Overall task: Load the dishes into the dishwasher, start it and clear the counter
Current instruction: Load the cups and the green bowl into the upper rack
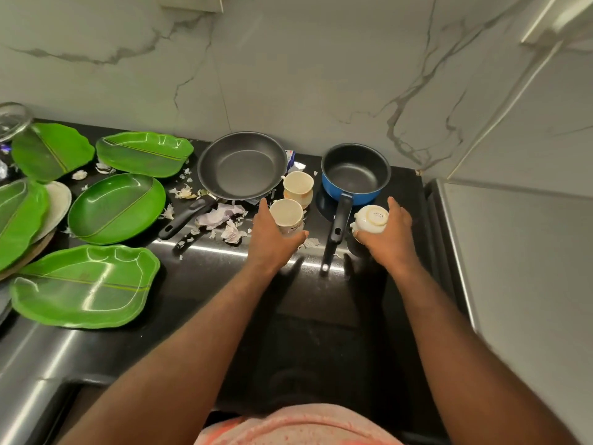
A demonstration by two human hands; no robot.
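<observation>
Both my arms reach straight out over the black counter (224, 284). My left hand (272, 234) is curled round the side of the left cup (286, 212), thumb on one side and fingers on the other. That cup stands upright, mouth up, and I cannot tell if it is off the counter. My right hand (394, 234) grips the right cup (372, 220) with bent fingers, and this one is tipped over so I see its bottom. The black handle of the blue pot (356, 175) lies between my two hands, nearer the right one. Just left of my left hand is a pile of pale peels (221, 217). A third cup (298, 184) sits just behind the left cup. The pot itself is behind my right hand. The big dark pan (242, 165) is behind my left hand, with its handle pointing back toward me and to the left. Five green plates (85, 285) lie far off on the left, well apart from both hands. At the very back is the white wall (288, 75) with grey lines.
</observation>
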